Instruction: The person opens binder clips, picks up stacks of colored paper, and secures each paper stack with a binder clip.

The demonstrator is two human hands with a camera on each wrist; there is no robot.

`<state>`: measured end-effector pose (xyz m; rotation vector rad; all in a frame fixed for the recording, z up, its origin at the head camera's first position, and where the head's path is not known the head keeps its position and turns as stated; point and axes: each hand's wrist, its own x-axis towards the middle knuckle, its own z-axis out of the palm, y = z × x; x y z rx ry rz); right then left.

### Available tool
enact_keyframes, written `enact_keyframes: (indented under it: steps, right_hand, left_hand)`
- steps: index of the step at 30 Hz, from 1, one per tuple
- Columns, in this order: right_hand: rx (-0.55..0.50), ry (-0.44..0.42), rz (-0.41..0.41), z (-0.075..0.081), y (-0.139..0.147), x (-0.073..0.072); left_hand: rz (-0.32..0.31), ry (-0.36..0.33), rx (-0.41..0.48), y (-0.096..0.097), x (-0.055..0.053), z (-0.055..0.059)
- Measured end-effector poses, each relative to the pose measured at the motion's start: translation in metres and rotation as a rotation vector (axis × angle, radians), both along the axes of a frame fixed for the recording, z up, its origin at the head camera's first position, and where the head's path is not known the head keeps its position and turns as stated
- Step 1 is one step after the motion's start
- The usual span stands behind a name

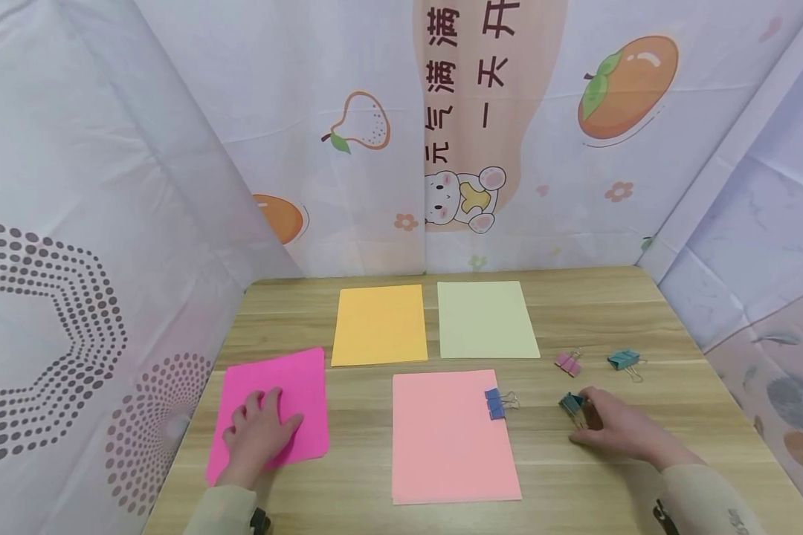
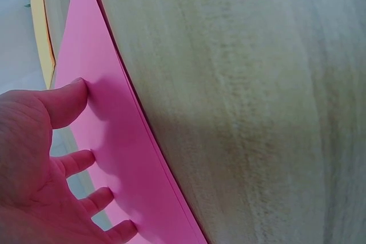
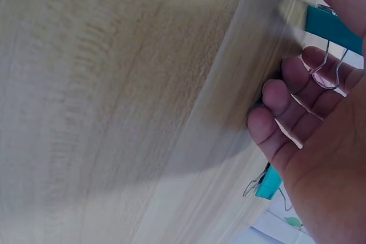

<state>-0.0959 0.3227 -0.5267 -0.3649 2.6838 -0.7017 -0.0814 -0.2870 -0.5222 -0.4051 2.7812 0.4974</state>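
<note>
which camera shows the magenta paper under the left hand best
The head view: it takes in the magenta paper except where the left hand covers it. The left wrist view shows only a cropped close-up; the right wrist view shows none of it.

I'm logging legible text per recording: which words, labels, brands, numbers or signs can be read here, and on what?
"元气满满": backdrop curtain, left column, reading upward.
"一天开": same curtain, right column, reading upward to the picture's top edge.
Right sleeve: dark marks, too small to read.
Magenta sheet, teal clip: no text seen.
</note>
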Motion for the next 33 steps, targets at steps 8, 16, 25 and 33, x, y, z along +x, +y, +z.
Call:
enact_keyframes:
  steps: [8, 16, 25, 33]
  right_hand:
    - [-0.02, -0.012, -0.003, -0.0005, -0.0024, 0.0018]
    - [0.022, 0.015, -0.003, 0.0022, -0.0049, 0.004]
    - [0.056, 0.066, 0.008, 0.0, -0.0068, 0.0037]
    - [0.07, 0.06, -0.003, -0.0015, -0.0077, 0.0039]
  left_hand:
    - [0.0, 0.001, 0.006, 0.0004, 0.0006, 0.0017]
    - [-0.002, 0.001, 0.007, 0.0007, 0.0018, 0.0018]
    - [-0.007, -0.001, -0.011, -0.0004, 0.001, -0.0021]
    - [-0.003, -0.005, -0.012, -0.001, 0.001, -0.0032]
